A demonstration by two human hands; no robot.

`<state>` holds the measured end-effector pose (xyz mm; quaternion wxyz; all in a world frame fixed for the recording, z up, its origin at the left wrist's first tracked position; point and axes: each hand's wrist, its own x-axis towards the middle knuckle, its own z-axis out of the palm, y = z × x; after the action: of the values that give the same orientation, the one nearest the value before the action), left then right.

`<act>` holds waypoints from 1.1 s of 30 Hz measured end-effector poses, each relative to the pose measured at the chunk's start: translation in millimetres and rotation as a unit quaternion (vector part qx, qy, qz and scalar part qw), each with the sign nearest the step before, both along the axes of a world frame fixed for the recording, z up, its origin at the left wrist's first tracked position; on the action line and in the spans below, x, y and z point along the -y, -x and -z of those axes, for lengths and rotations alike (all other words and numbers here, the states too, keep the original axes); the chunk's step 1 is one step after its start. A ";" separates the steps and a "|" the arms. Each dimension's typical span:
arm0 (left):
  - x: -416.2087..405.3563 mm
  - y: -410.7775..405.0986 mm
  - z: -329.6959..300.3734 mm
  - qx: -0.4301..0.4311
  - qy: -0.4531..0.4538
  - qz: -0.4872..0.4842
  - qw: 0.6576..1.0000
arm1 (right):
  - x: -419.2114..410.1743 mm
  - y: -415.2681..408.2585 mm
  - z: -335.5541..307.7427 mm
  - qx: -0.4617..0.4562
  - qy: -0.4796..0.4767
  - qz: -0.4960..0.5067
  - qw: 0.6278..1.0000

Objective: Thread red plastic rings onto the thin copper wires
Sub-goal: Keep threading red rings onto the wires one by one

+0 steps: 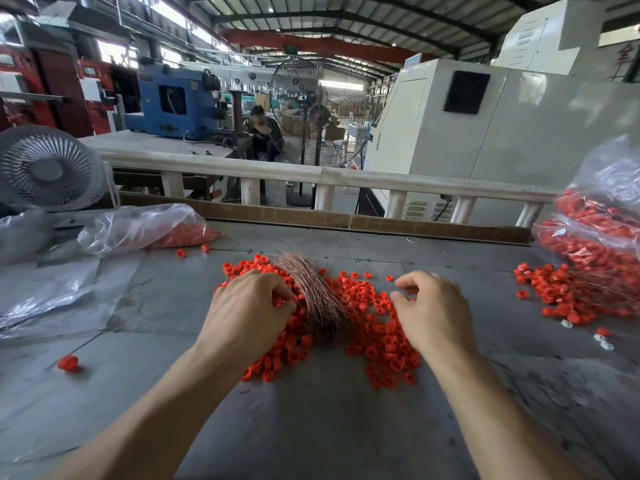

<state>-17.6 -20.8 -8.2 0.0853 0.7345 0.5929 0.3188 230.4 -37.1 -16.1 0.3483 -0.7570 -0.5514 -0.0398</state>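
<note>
Plainly, curled hands (pixel 251 308) (pixel 429 306) hide the rings (pixel 384 344); grasp unclear.

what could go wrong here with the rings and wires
The left hand rests on the ring pile beside the copper wire bundle; a sweep could splay the loose wire ends and tangle them. The right hand hovers over scattered rings, which might get nudged further across the table. One ring already lies far to the left, so more may stray.

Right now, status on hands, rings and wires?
Left hand curled over the red rings beside copper wire bundle. Right hand curled above rings, grip unclear. Nothing blocking.
</note>
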 end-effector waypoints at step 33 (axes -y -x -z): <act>19.2 -36.0 5.6 -0.184 -0.131 0.402 0.888 | 11.7 23.4 -5.7 -0.108 -0.005 -0.129 0.986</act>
<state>18.3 -40.0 -13.8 -0.0018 0.9598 0.2050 0.1918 207.0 -48.8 -10.5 0.4118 -0.6776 -0.6035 0.0845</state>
